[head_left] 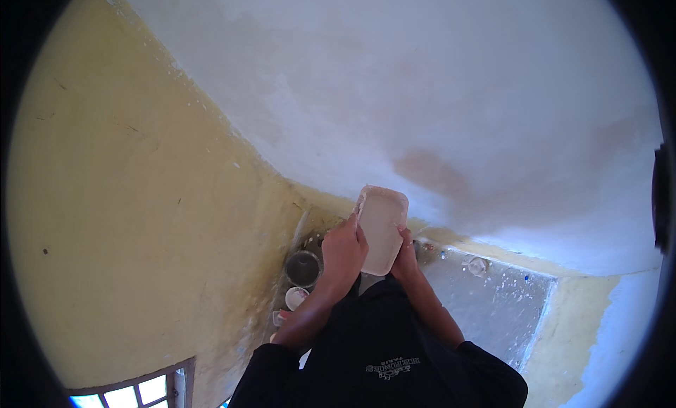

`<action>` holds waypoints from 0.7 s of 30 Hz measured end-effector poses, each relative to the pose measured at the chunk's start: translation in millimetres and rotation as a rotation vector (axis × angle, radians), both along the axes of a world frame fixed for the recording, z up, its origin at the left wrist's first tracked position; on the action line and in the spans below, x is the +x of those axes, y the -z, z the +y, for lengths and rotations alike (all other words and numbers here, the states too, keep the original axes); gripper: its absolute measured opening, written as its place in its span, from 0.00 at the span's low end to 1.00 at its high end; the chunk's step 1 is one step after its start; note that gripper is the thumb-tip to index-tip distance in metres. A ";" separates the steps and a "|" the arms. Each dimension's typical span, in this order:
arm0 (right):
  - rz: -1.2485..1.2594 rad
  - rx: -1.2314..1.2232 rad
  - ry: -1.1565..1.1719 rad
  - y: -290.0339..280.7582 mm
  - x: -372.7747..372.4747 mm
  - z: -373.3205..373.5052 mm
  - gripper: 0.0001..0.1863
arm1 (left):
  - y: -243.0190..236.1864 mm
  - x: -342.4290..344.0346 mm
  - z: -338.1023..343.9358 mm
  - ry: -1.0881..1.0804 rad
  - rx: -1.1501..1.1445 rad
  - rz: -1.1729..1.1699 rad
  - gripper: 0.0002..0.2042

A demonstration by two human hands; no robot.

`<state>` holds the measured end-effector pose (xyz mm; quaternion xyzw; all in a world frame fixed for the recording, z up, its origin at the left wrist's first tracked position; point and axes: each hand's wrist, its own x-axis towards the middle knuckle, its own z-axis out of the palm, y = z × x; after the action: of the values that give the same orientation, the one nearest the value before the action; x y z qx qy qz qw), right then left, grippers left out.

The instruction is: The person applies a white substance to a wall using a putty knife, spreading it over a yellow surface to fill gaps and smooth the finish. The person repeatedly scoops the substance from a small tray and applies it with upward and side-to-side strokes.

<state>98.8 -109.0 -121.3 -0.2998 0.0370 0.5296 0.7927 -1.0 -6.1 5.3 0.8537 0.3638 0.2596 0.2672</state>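
A shallow, rectangular plastic tray (385, 190) with rounded corners is held up in front of my body. Its inside looks smooth and off-white; whether that is a layer of wet material or only a coated bottom, I cannot tell. My left hand (342, 249) is closed on the tray's left edge, thumb bent over the rim. On the opposite side, my right hand (405, 256) grips the right edge, with its thumb along the rim and the other fingers hidden underneath. Beyond the tray rises a white-coated wall (338, 77) with brownish, damp-looking patches.
A yellow wall (134, 183) meets the white one in a corner on the left. Below stand a dark bucket (303, 269) and a white container (296, 298). White splatters and a crumpled pale object (477, 266) lie on the grey floor (486, 309). A barred window (134, 394) shows lower left.
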 end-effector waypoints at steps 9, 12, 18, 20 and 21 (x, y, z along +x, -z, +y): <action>-0.090 -0.044 -0.005 -3.3 -0.8 3.7 0.23 | 14.2 2.2 1.2 -0.020 -0.122 0.093 0.14; -0.049 0.006 -0.031 -4.0 -1.6 4.8 0.23 | 14.7 3.6 -1.0 0.035 -0.238 0.055 0.15; 0.017 0.069 -0.039 -12.3 -4.1 4.4 0.26 | 20.9 7.6 -8.5 0.041 -0.212 -0.040 0.12; 0.008 0.065 -0.051 -14.8 -3.9 5.6 0.27 | 23.0 7.6 -8.5 0.045 -0.340 -0.101 0.12; -0.001 0.078 -0.051 -15.9 -3.8 5.9 0.27 | 23.2 7.3 -7.8 0.049 -0.349 -0.080 0.12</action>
<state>94.9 -103.1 -105.4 -0.2697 0.0083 0.5507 0.7899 6.3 -13.9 -17.9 0.7919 0.3717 0.2196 0.4320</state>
